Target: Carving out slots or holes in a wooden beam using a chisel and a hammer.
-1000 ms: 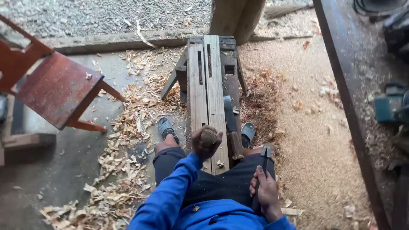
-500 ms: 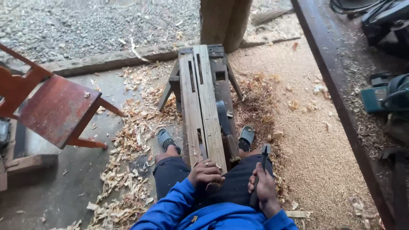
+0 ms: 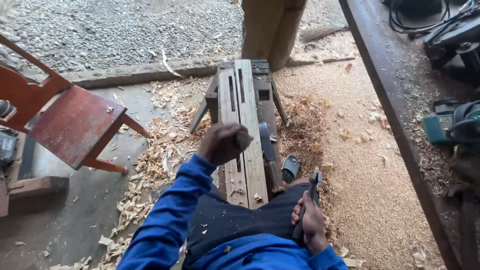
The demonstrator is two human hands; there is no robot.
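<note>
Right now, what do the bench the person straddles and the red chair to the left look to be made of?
The bench: bare, unfinished wood, judging by its grey weathered planks with slots and visible grain. The red chair: probably wood too, under a glossy reddish-brown paint or varnish that hides any grain. The shavings on the floor between them look like pale raw wood.

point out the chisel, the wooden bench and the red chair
chisel [image 3: 311,192], head view, on the dark shaft above the right hand
wooden bench [image 3: 246,95], head view, on the top plank
red chair [image 3: 75,122], head view, on the seat
</note>
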